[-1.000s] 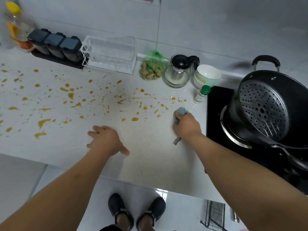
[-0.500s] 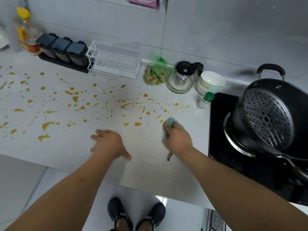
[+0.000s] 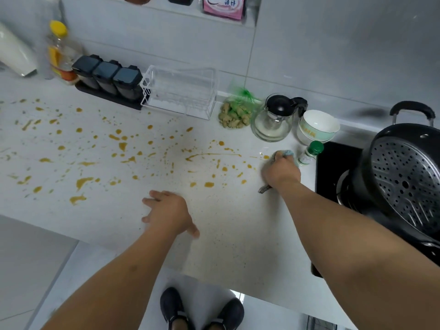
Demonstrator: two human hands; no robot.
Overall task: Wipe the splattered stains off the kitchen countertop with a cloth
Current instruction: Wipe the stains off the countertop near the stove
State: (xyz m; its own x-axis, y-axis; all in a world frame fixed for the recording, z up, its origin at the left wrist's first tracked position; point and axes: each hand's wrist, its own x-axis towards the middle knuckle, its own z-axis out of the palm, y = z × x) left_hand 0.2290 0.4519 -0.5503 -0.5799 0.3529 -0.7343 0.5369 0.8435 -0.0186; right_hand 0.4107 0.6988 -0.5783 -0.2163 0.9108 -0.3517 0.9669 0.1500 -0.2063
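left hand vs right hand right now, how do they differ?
The left hand lies flat with fingers spread and holds nothing; the right hand is curled round the cloth. The left hand rests near the front edge on a mostly stain-free patch; the right hand is further back, by the small green-capped bottle, at the edge of the orange stains. Both are down on the countertop.

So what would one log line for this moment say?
right hand: grips cloth on countertop beside green-capped bottle | left hand: flat on countertop | stains: mostly unwiped
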